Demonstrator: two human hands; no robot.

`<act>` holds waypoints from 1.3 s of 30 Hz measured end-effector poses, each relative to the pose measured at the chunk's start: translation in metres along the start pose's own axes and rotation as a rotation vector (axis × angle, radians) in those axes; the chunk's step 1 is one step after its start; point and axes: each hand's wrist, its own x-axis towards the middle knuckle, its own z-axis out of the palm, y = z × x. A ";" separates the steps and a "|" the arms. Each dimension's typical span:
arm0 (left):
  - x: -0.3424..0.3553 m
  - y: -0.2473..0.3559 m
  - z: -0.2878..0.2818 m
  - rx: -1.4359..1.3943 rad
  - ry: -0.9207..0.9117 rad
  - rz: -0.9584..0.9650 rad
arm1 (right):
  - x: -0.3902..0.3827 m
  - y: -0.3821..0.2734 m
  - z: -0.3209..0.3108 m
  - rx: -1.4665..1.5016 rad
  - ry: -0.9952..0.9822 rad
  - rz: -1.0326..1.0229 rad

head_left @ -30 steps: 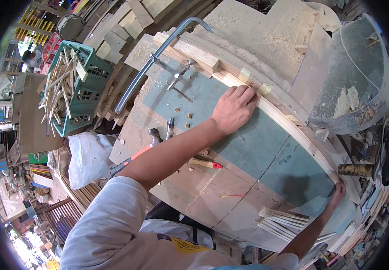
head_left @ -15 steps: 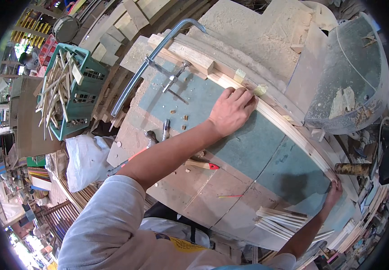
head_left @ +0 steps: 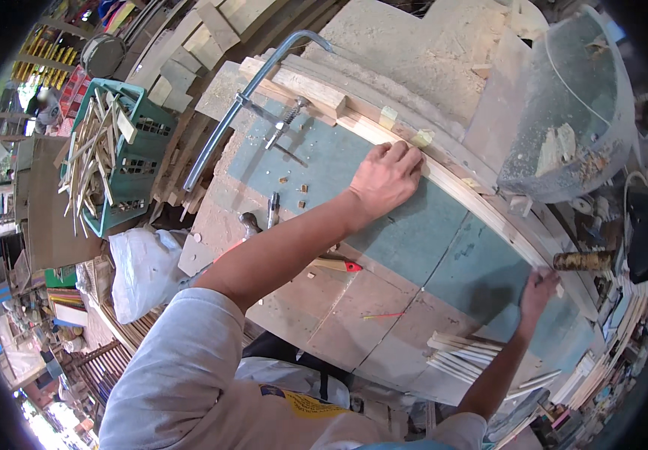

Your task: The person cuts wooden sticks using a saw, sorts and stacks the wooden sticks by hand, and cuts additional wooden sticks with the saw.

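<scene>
A long, pale wooden strip [head_left: 474, 201] lies along a wooden fence [head_left: 444, 160] at the far side of the table. My left hand [head_left: 387, 180] is closed over the strip near its middle, fingers curled against the fence. Farther right, my right hand [head_left: 536, 295] grips the strip's right end, its fingertips partly hidden. Left of my left hand, a wooden block [head_left: 305, 88] sits at the fence beside a steel bar clamp [head_left: 245, 97]. A hammer [head_left: 249, 223] and a brush-like tool with a red-tipped handle [head_left: 339, 265] lie partly behind my left forearm.
Thin wooden sticks [head_left: 466, 354] lie at the table's near right. A teal crate [head_left: 132, 135] of offcuts and a white plastic bag [head_left: 144, 266] stand left. A dusty clear cover [head_left: 564, 120] and a brown roll [head_left: 585, 260] are beyond the fence. Small wood bits [head_left: 303, 189] dot the tabletop.
My right hand has shifted leftward and a little away from me at the strip's end. My left hand has slid slightly right along the fence. The view has tilted a little.
</scene>
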 end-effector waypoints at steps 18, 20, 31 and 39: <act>0.020 0.022 0.009 -0.027 -0.002 0.080 | -0.061 -0.172 -0.030 -0.022 0.236 0.028; 0.025 0.023 0.005 -0.012 -0.059 0.065 | -0.049 -0.148 -0.043 0.233 0.149 0.046; 0.027 0.023 0.000 0.011 -0.136 0.035 | 0.031 -0.148 -0.128 1.896 0.244 -0.100; 0.024 0.022 -0.003 0.033 -0.181 0.034 | -0.026 -0.160 -0.134 1.844 0.311 0.111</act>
